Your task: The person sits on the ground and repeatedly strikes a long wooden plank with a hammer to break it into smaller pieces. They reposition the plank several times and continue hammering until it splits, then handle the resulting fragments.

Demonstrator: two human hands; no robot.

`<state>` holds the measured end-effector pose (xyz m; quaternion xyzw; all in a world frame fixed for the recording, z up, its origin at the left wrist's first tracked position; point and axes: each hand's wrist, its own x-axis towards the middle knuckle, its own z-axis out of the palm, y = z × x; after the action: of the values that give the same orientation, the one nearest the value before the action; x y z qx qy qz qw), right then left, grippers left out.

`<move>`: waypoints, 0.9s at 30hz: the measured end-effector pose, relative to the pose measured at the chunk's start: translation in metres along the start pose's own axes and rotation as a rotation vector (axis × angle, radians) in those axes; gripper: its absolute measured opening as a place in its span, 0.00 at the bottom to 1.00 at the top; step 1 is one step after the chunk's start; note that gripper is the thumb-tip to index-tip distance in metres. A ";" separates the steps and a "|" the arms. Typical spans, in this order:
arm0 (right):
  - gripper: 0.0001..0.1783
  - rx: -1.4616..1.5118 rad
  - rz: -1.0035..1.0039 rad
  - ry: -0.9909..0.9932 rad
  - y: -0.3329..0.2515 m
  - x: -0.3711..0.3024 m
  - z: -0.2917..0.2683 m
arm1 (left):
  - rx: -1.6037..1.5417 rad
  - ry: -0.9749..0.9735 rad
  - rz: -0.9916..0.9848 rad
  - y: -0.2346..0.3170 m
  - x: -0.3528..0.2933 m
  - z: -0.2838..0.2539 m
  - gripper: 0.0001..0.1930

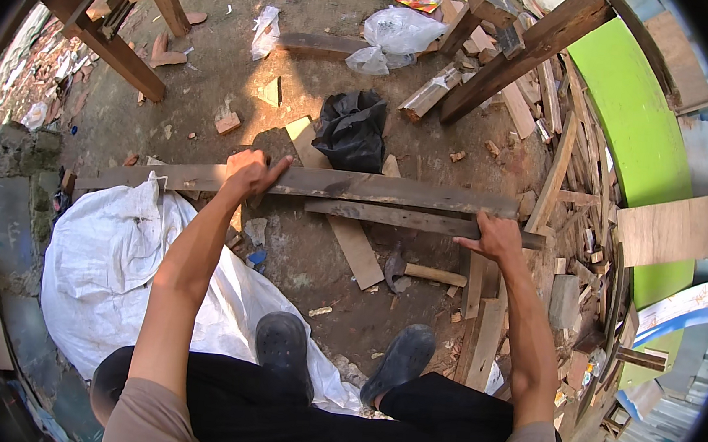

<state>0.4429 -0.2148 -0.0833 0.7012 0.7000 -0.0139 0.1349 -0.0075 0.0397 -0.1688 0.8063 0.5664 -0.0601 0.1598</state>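
Note:
A long, weathered wooden board (332, 185) lies crosswise in front of me. My left hand (250, 173) is closed over it left of its middle, thumb pointing right. Just nearer to me, a shorter wooden board (396, 217) runs almost parallel, with a narrow gap between the two. Around this shorter board, close to its right end, my right hand (497, 237) is closed; its fingers also reach the end of the long board, and whether they grip both I cannot tell. Below the boards, a hammer (429, 273) with a wooden handle rests on the ground.
A stuffed white sack (113, 276) sits at my left, beside my feet. Beyond the boards are a black plastic bag (352, 132) and a clear plastic bag (402, 33). Scrap wood (573, 169) is heaped on the right, near a green panel (633, 111). Wooden legs (511, 62) stand at the back.

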 end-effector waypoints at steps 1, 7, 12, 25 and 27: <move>0.46 0.000 0.005 0.019 -0.002 -0.005 0.005 | -0.004 0.005 -0.001 0.001 0.000 0.000 0.41; 0.41 0.022 -0.009 0.141 -0.004 -0.015 0.020 | -0.003 0.018 -0.018 0.008 -0.012 -0.006 0.40; 0.35 0.040 0.067 0.064 -0.018 -0.033 0.022 | 0.065 0.077 0.128 0.005 -0.028 -0.005 0.42; 0.32 0.004 0.260 0.329 -0.019 -0.031 0.001 | 0.085 0.236 0.166 0.030 -0.028 -0.068 0.44; 0.32 -0.012 0.298 0.326 -0.029 -0.031 0.011 | 0.103 0.273 0.181 0.029 -0.028 -0.060 0.44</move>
<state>0.4157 -0.2475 -0.0924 0.7891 0.6011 0.1237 0.0248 0.0045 0.0255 -0.0995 0.8617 0.5041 0.0357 0.0447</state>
